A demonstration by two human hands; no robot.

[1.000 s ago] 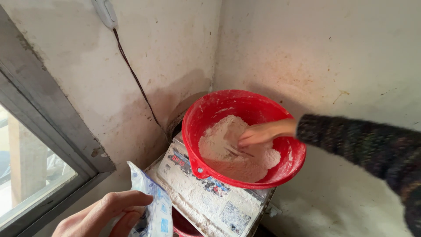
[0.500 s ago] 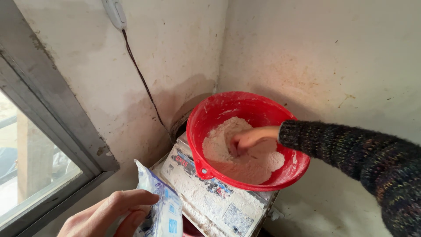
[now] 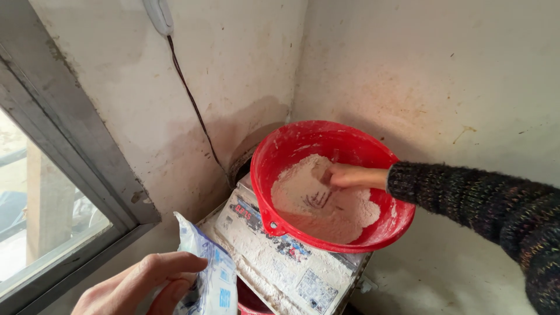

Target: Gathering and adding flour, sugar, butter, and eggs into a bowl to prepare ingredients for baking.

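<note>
A red plastic bowl holding white flour rests in the wall corner on a flour-dusted printed sack. My right hand, in a dark knitted sleeve, reaches into the bowl with its fingers pressed into the flour; whether it holds anything I cannot tell. At the bottom left my left hand grips the top of a white and blue plastic packet, beside the sack and below the bowl.
A grey window frame runs down the left side. A dark cable hangs from a white fitting down the stained wall toward the bowl. A red container shows under the sack.
My right hand has shifted a little in the flour, nearer the bowl's middle. The left hand still holds the packet. The camera has moved slightly.
</note>
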